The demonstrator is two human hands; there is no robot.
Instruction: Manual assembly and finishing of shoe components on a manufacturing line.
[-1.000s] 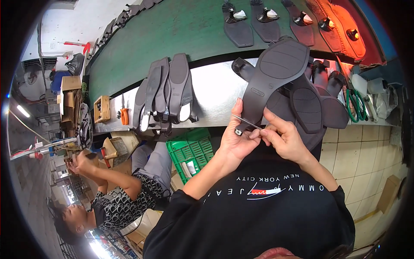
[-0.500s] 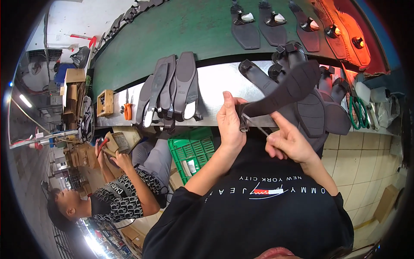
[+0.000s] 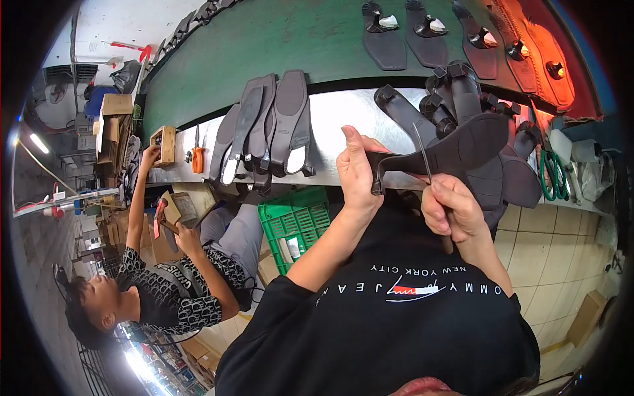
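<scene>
My left hand [image 3: 358, 175] is closed around the toe end of a dark grey sandal [image 3: 472, 142], beside its black strap, with the thumb pointing up. The sole stretches away to the right, over other soles. My right hand [image 3: 454, 208] grips a slim tool with a long thin metal shank [image 3: 422, 148] and a light brown handle end [image 3: 448, 245] below the fist. That shank points up and crosses in front of the sandal; I cannot tell whether it touches. Behind the held sandal lie several more strapped sandals [image 3: 397, 113], partly hidden by it.
A green belt [image 3: 264, 46] runs behind the metal ledge [image 3: 337, 119]. Grey soles [image 3: 289, 109] are piled left of my hands, near orange-handled pliers [image 3: 197, 160]. Green-handled scissors [image 3: 553, 175] lie right. A co-worker [image 3: 181, 280] reaches into a wooden box [image 3: 165, 146]; a green crate [image 3: 294, 221] stands below.
My right hand has drawn back from the strap, and the tool now points upward. The sandal has shifted slightly right. The co-worker's arm has stretched out to the wooden box.
</scene>
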